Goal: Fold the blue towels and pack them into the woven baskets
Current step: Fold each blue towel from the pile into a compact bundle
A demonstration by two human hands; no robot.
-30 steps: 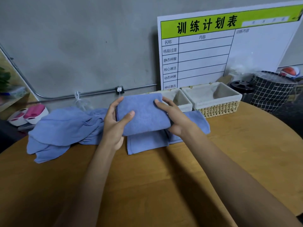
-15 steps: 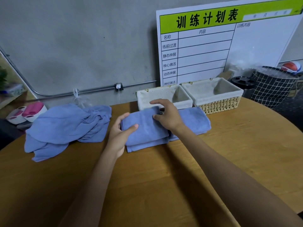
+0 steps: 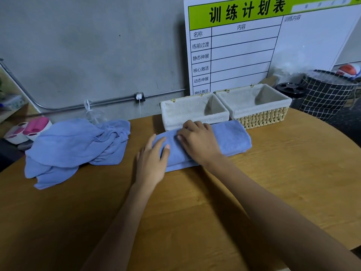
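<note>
A folded blue towel (image 3: 230,138) lies flat on the wooden table (image 3: 273,182), just in front of two woven baskets with pale cloth liners. The left basket (image 3: 175,114) and the right basket (image 3: 261,116) both look empty inside. My right hand (image 3: 197,142) rests palm down on top of the towel's middle. At the towel's left end my left hand (image 3: 151,160) touches it, thumb on top and fingers straight along the edge. A heap of unfolded blue towels (image 3: 76,147) lies on the table to the left.
A large white and green chart board (image 3: 263,45) leans on the grey wall behind the baskets. A black checked bin (image 3: 326,94) and a black round lid (image 3: 291,89) stand beyond the table's right edge. Pink and white objects (image 3: 27,130) sit off the left edge.
The folded towel, held up in both hands a second ago, has come down onto the table. Both hands now lie flat on it, and the towel is pressed lower.
</note>
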